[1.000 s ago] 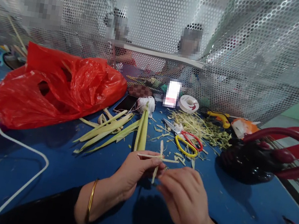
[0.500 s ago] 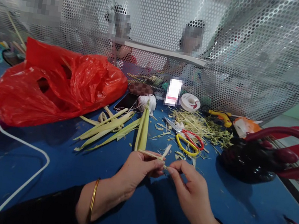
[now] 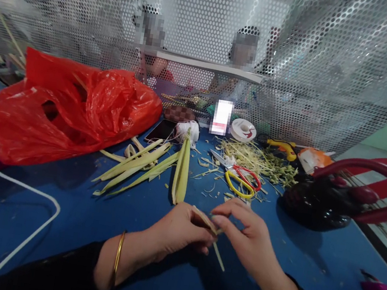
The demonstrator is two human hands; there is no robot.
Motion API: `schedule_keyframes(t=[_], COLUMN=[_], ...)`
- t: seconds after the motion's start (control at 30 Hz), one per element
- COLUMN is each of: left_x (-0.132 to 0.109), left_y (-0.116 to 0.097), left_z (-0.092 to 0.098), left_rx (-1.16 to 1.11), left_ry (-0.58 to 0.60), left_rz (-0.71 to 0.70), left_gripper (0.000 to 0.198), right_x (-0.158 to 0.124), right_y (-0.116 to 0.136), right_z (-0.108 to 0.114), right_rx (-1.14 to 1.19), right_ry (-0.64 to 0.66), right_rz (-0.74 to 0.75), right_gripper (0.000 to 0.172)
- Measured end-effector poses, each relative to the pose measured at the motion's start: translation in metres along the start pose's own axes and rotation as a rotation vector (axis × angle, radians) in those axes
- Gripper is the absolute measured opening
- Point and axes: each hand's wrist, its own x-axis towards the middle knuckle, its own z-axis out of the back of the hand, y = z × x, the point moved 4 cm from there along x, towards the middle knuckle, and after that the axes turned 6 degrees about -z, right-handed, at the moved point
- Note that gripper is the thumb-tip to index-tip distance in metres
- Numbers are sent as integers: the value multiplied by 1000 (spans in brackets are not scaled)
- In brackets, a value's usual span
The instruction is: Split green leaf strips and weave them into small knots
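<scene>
My left hand (image 3: 185, 229) is closed on a pale, narrow strip of plant leaf (image 3: 219, 257), whose end points down and to the right below the fingers. Against its other side, my right hand (image 3: 242, 229) pinches with thumb and forefinger; the exact contact is partly hidden. Just beyond the left hand, a long folded husk-like leaf (image 3: 181, 177) leans toward a ball of white string (image 3: 186, 131). More pale green leaves (image 3: 139, 161) lie to the left. Scissors (image 3: 241, 179) with red and yellow handles rest beyond the right hand, blades pointing left.
A red plastic bag (image 3: 84, 113) fills the left side, near a white cable (image 3: 35, 237). Dry plant scraps (image 3: 253, 159), a ribbon spool (image 3: 243, 131) and a yellow glue-gun-like tool (image 3: 286, 150) lie behind. A dark pot (image 3: 315, 211) stands right. Perforated sheeting (image 3: 206, 19) has people behind it.
The strip has turned in my hands, its loose end now pointing down and right instead of up. Both hands have shifted slightly nearer me, and the view has moved a little.
</scene>
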Motion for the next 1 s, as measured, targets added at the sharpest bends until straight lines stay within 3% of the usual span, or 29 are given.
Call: schedule_keyframes(t=[0.1, 0.47, 0.77, 1.0], left_x=[-1, 0, -5, -4], left_y=[5, 10, 10, 5], left_z=[-2, -3, -7, -2], left_rx=[70, 71, 53, -5], left_ry=[85, 111, 163, -13], left_rz=[70, 104, 105, 97], left_gripper=[5, 18, 12, 26], right_x=[1, -2, -6, 2], right_y=[1, -9, 7, -4], right_z=[-9, -21, -17, -7], right_rx=[76, 390, 219, 218], right_ry=[144, 218, 43, 5], right_rz=[-102, -411, -201, -231], right_gripper=[10, 23, 20, 20])
